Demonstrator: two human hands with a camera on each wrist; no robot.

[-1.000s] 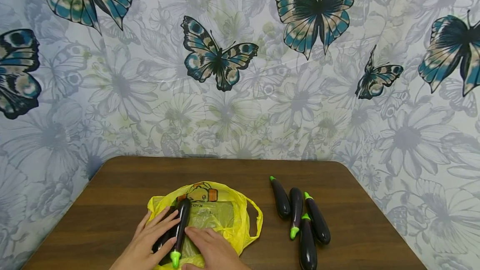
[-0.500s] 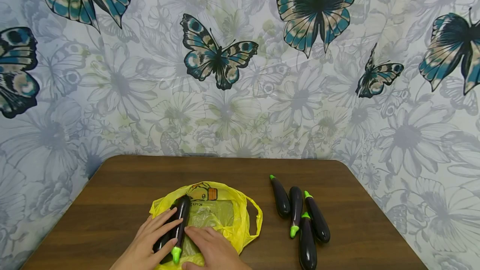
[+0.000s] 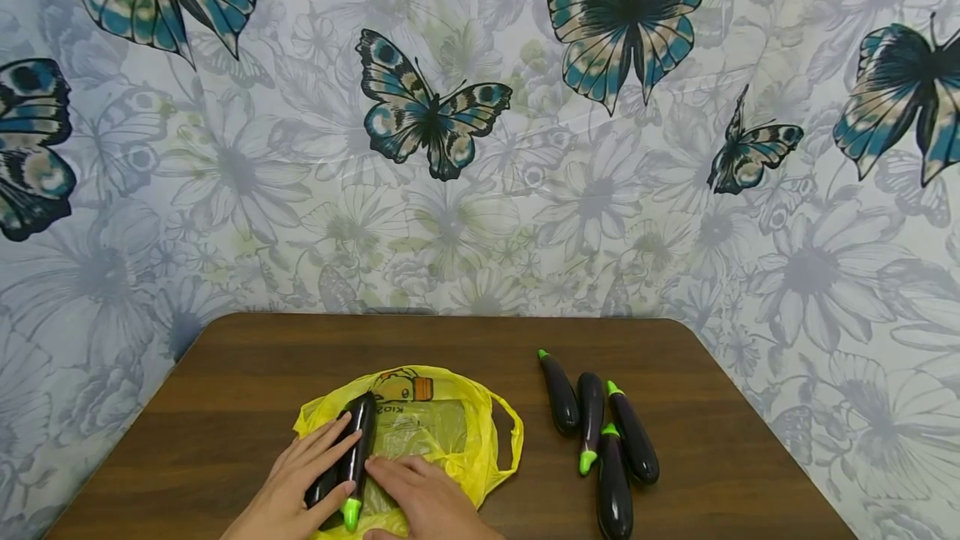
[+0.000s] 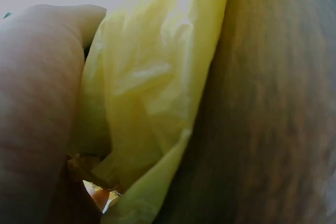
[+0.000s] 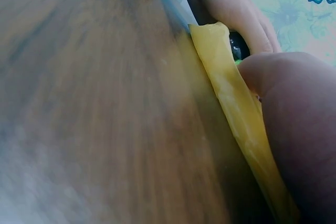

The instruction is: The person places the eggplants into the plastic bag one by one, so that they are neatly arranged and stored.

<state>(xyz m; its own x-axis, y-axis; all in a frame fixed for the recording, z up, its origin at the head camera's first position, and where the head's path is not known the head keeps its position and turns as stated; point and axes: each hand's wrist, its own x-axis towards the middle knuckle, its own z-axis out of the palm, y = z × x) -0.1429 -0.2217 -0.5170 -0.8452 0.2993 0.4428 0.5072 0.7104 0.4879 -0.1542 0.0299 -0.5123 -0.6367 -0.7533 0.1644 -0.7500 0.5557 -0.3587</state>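
A yellow plastic bag [image 3: 480, 440] lies spread with its mouth wide on the table. Inside, at its left side, are two dark glossy eggplants: one [image 3: 365, 423] with its bright green stem end toward me, the other [image 3: 324, 483] close beside it and partly covered. My left hand [image 3: 292, 486] rests over both, fingers extended across them. Just right of the eggplants, my right hand [image 3: 427, 494] lies over the bag's near part, fingers fairly straight, fingertips by the nearer eggplant. In the left wrist view, yellow plastic [image 4: 147, 77] hangs beside the hand.
Several more eggplants [image 3: 615, 482] with green stem ends lie grouped on the brown wooden table [image 3: 450, 340], right of the bag. A loop handle [image 3: 516, 440] of the bag sticks out toward them. Behind the table hangs a butterfly-patterned backdrop [image 3: 480, 240].
Both hands stay nearly in place. The eggplant between them has shifted slightly against its neighbour under my left fingers. The eggplants on the right lie as before.
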